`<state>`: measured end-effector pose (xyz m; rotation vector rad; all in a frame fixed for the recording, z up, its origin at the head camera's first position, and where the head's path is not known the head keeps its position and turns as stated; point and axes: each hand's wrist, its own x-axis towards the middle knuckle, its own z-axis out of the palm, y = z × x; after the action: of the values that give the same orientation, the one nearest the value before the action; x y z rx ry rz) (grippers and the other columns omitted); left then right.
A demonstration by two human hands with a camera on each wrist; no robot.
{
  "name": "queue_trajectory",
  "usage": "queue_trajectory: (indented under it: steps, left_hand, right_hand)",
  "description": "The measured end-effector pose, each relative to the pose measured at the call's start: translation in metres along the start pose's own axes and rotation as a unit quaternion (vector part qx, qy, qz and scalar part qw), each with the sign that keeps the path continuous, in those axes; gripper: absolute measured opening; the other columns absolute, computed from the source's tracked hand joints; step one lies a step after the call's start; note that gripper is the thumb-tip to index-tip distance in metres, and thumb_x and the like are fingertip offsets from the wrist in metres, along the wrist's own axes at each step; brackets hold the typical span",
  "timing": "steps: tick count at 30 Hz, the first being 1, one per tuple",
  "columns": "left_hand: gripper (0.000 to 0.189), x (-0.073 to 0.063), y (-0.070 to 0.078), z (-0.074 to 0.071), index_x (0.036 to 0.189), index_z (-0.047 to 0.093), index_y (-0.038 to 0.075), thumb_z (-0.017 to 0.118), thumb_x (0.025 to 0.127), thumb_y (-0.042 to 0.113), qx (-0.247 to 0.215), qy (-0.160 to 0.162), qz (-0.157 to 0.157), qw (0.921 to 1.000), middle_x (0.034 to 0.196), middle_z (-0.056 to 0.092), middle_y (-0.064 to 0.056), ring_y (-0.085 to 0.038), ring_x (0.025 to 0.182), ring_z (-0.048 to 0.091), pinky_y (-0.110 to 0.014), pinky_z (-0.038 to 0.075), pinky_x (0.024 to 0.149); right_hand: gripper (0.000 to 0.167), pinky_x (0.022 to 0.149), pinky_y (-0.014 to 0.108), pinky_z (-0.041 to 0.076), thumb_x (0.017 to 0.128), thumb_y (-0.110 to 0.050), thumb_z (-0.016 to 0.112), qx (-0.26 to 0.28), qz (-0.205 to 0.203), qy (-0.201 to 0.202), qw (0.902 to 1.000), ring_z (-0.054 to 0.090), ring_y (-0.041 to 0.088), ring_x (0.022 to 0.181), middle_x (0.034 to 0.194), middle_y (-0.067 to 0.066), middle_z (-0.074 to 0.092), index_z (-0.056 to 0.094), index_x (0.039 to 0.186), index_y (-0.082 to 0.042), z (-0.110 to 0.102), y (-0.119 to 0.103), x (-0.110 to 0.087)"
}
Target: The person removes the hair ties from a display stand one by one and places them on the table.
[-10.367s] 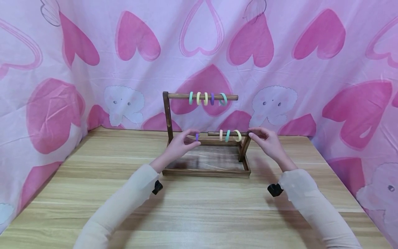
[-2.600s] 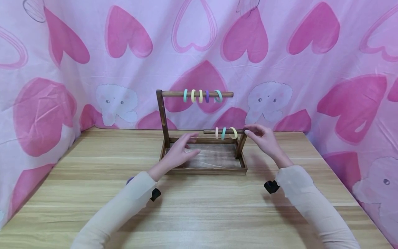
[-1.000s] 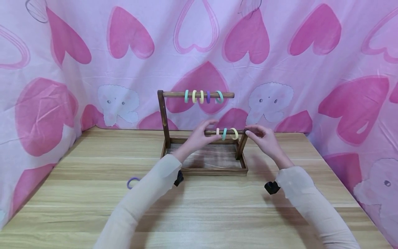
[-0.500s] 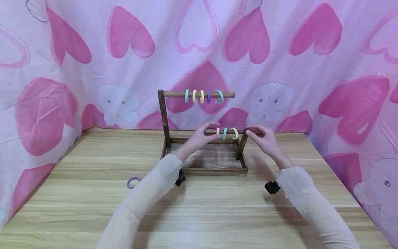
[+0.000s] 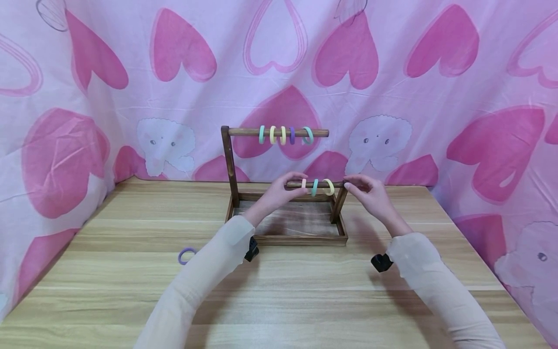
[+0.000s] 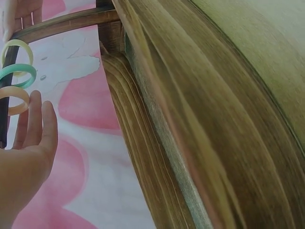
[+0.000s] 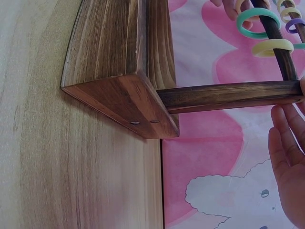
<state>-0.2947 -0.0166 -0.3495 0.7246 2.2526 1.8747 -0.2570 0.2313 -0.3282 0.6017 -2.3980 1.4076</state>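
A dark wooden rack with two bars stands on the table. My left hand pinches the peach ring, which is still around the lower bar near its free left end. To its right on that bar hang a teal ring and a pale yellow ring. At the lower bar's right end, my right hand grips the top of the short post between thumb and fingers. In the left wrist view the peach ring sits by my left fingers.
Several rings hang from the upper bar, among them a purple ring. Another purple ring lies flat on the table, left of the rack. A pink heart-patterned cloth hangs behind and at both sides.
My left hand earlier held a purple ring, now lying on the table. It then reached the peach ring, which has just shifted slightly left along the bar. My right hand stays on the post.
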Motion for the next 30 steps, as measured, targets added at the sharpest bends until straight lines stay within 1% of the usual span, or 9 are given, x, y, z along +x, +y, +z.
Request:
queue_trajectory:
  steps: [4, 7, 11, 15, 17, 21, 24, 26, 30]
  left_hand:
    - [0.038, -0.001, -0.002, -0.002, 0.117, 0.054, 0.008, 0.064, 0.082, 0.017, -0.005, 0.001, 0.007, 1.0, 0.112, 0.054, -0.004, -0.016, 0.101, 0.051, -0.032, 0.044, 0.078]
    - [0.036, -0.002, -0.002, -0.004, 0.116, 0.054, 0.009, 0.064, 0.082, 0.017, 0.003, 0.004, 0.01, 0.9999, 0.113, 0.053, -0.005, -0.014, 0.101, 0.051, -0.03, 0.044, 0.077]
    - [0.035, -0.004, -0.001, -0.006, 0.116, 0.054, 0.012, 0.063, 0.082, 0.019, 0.005, 0.006, 0.006, 1.0, 0.114, 0.052, -0.005, -0.016, 0.099, 0.052, -0.033, 0.044, 0.077]
    - [0.038, -0.006, 0.0, -0.01, 0.118, 0.053, 0.01, 0.063, 0.083, 0.019, 0.006, 0.006, 0.002, 1.0, 0.114, 0.052, -0.004, -0.018, 0.1, 0.051, -0.033, 0.044, 0.079]
    - [0.038, -0.008, 0.004, -0.011, 0.119, 0.053, 0.008, 0.063, 0.083, 0.019, 0.01, 0.003, 0.0, 0.9999, 0.115, 0.052, -0.006, -0.019, 0.102, 0.05, -0.032, 0.042, 0.081]
    - [0.038, -0.016, 0.018, -0.014, 0.119, 0.051, 0.004, 0.061, 0.084, 0.015, 0.008, -0.005, -0.013, 0.9999, 0.118, 0.05, -0.011, -0.023, 0.106, 0.047, -0.033, 0.04, 0.084]
    - [0.037, -0.02, 0.025, -0.016, 0.12, 0.051, 0.004, 0.06, 0.085, 0.014, 0.006, -0.004, -0.024, 0.9997, 0.119, 0.049, -0.011, -0.026, 0.106, 0.047, -0.035, 0.04, 0.084]
    - [0.037, -0.021, 0.024, -0.017, 0.119, 0.051, 0.005, 0.06, 0.085, 0.014, 0.002, -0.002, -0.027, 0.9996, 0.119, 0.049, -0.01, -0.025, 0.107, 0.047, -0.036, 0.04, 0.084]
    - [0.038, -0.016, 0.009, -0.019, 0.119, 0.052, 0.009, 0.062, 0.084, 0.02, -0.001, 0.007, -0.022, 0.9997, 0.117, 0.05, -0.006, -0.022, 0.105, 0.048, -0.035, 0.042, 0.082]
  right_hand:
    - [0.025, 0.071, 0.018, 0.042, 0.086, -0.008, 0.057, 0.001, -0.001, 0.002, 1.0, 0.056, 0.005, 0.083, 0.099, 0.02, 0.06, 0.059, 0.106, 0.006, 0.0, 0.0, 0.0]
    - [0.024, 0.071, 0.018, 0.042, 0.086, -0.008, 0.057, 0.002, 0.0, 0.002, 1.0, 0.056, 0.005, 0.082, 0.099, 0.02, 0.06, 0.059, 0.106, 0.005, 0.0, 0.0, 0.0]
    - [0.025, 0.072, 0.018, 0.042, 0.086, -0.008, 0.057, 0.001, 0.002, 0.002, 1.0, 0.056, 0.005, 0.083, 0.099, 0.02, 0.06, 0.059, 0.106, 0.006, -0.001, 0.0, 0.0]
    - [0.025, 0.072, 0.018, 0.042, 0.086, -0.008, 0.057, -0.003, 0.001, 0.003, 1.0, 0.056, 0.005, 0.083, 0.099, 0.019, 0.06, 0.059, 0.106, 0.006, 0.0, -0.001, 0.0]
    - [0.025, 0.072, 0.018, 0.042, 0.086, -0.008, 0.057, -0.003, 0.002, 0.003, 1.0, 0.056, 0.005, 0.083, 0.099, 0.019, 0.061, 0.059, 0.106, 0.005, 0.0, -0.001, 0.0]
    - [0.025, 0.072, 0.019, 0.042, 0.086, -0.008, 0.057, -0.004, 0.005, 0.002, 1.0, 0.056, 0.006, 0.084, 0.099, 0.019, 0.061, 0.059, 0.107, 0.005, 0.0, -0.002, 0.0]
    - [0.025, 0.073, 0.019, 0.042, 0.086, -0.008, 0.057, -0.005, 0.009, 0.001, 0.9999, 0.056, 0.006, 0.084, 0.1, 0.019, 0.06, 0.059, 0.107, 0.005, 0.0, -0.003, 0.0]
    - [0.025, 0.073, 0.019, 0.042, 0.086, -0.008, 0.056, -0.006, 0.009, 0.001, 0.9999, 0.056, 0.007, 0.085, 0.1, 0.019, 0.06, 0.059, 0.107, 0.005, 0.0, -0.003, 0.0]
    - [0.025, 0.072, 0.018, 0.042, 0.087, -0.008, 0.056, -0.003, 0.004, 0.0, 1.0, 0.056, 0.006, 0.084, 0.1, 0.02, 0.06, 0.058, 0.107, 0.006, -0.001, 0.001, 0.0]
